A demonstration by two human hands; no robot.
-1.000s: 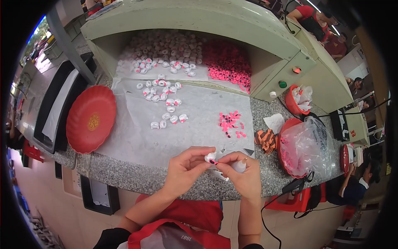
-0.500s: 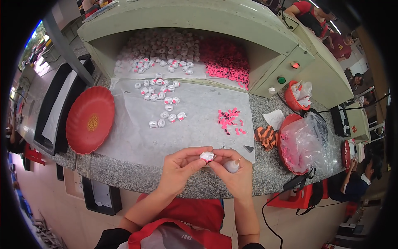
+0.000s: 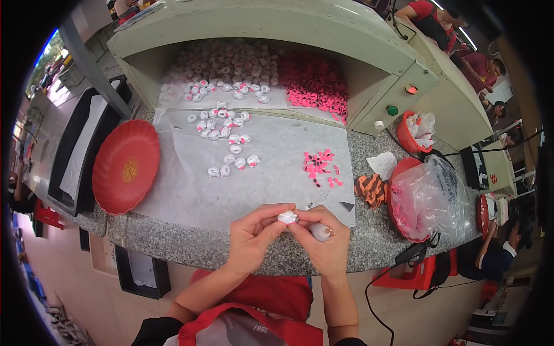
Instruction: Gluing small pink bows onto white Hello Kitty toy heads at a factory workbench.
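Both hands work at the near edge of the granite counter [image 3: 173, 239], just in front of the white paper sheet [image 3: 271, 184]. The left hand [image 3: 251, 236] pinches a small white spool-like piece [image 3: 287, 217] between thumb and forefinger; the fingertips of the right hand [image 3: 323, 245] meet it from the other side, so the piece is gripped from both sides. The right hand also clamps a small pale tube-like tool [image 3: 320, 232] in its curled fingers; its exact kind cannot be told.

Judgement: the piece appears very light and rigid, smooth enough to slip or roll if let go. A fingertip pinch across its sides suits it; little force seems needed.

Farther back on the sheet lie loose white pieces [image 3: 231, 141] and a cluster of pink tabs [image 3: 320, 167]. A red tray [image 3: 124, 167] sits left of the sheet, and a bagged red bowl [image 3: 424, 199] sits right of it.
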